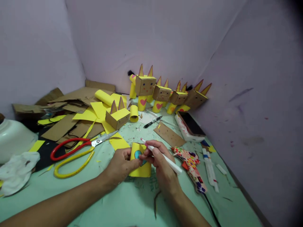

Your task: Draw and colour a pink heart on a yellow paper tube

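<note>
Yellow paper tube is held between the hands above the near part of the desk. Its side is gripped by the left hand, thumb across the front; a white marker is pinched in the right hand, tip angled up, off the blue drawing. Decorating seems in hand; a steadied tube and turned-down tip would be called for.

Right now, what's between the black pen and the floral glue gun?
Head view: a flat brown cardboard piece lies between the black pen and the glue gun.
</note>
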Action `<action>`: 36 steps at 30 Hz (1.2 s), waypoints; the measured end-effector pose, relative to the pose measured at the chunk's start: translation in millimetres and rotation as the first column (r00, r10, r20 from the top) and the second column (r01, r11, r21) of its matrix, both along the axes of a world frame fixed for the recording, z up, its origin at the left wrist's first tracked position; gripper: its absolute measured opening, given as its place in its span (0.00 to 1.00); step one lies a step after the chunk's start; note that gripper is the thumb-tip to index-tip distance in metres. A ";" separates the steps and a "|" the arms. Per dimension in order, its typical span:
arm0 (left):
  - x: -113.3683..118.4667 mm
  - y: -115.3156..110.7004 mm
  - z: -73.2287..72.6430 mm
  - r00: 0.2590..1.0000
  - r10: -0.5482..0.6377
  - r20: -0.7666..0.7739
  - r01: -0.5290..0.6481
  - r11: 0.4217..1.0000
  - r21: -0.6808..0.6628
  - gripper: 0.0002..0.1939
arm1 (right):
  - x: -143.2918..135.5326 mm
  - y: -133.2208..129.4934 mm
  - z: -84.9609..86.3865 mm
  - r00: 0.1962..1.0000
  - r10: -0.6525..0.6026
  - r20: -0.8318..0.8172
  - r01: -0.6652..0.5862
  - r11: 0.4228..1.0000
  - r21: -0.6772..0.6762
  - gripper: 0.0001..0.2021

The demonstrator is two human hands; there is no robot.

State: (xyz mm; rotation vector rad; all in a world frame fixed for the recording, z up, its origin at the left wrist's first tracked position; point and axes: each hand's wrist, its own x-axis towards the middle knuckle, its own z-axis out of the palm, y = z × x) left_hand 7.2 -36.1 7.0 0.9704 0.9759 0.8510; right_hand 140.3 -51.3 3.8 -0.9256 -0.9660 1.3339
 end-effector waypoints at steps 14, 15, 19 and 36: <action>0.4 0.4 -1.5 0.995 -0.034 -0.095 0.037 0.999 0.032 0.08 | -1.3 -18.0 2.6 0.925 -0.266 0.270 0.217 0.956 0.198 0.08; 0.0 0.4 -1.6 0.993 -0.034 -0.116 0.040 0.998 0.043 0.08 | -1.7 -16.7 -0.6 0.918 -0.262 0.296 0.197 0.952 0.234 0.08; -0.5 -0.7 1.0 0.989 -0.030 -0.146 0.037 0.998 0.046 0.09 | 1.2 -9.2 -12.1 0.901 -0.212 0.378 0.093 0.947 0.309 0.08; -0.3 -0.3 -3.1 0.984 -0.044 -0.171 0.053 0.997 0.050 0.11 | 8.4 -4.9 -21.7 0.720 -0.254 0.645 -0.075 0.896 0.437 0.06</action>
